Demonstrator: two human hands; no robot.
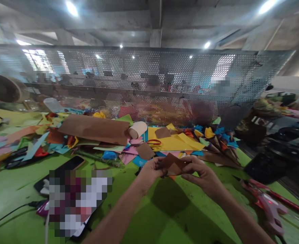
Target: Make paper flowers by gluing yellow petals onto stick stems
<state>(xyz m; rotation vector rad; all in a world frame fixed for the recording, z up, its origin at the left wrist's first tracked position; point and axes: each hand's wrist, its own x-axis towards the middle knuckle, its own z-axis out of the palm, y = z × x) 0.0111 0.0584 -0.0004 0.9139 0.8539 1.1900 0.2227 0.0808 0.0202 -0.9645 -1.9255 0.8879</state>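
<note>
Between my two hands a piece of brown paper (173,162) is held just above the green tabletop, its corner pointing up and a lighter fold in front. My left hand (153,170) pinches its left side with closed fingers. On the right side my right hand (197,169) grips it between thumb and fingers. A brown paper square (145,151) lies just beyond my left hand. Scissors with red and yellow handles (154,144) rest on the yellow paper (174,144) behind.
A brown paper roll (95,128) and coloured scraps line the back, before a perforated metal screen (144,78). Paper cones (219,142) lie at back right. A pink glue gun (268,205) is at right. Phones, one dark (63,173), lie at left with a cable (9,211).
</note>
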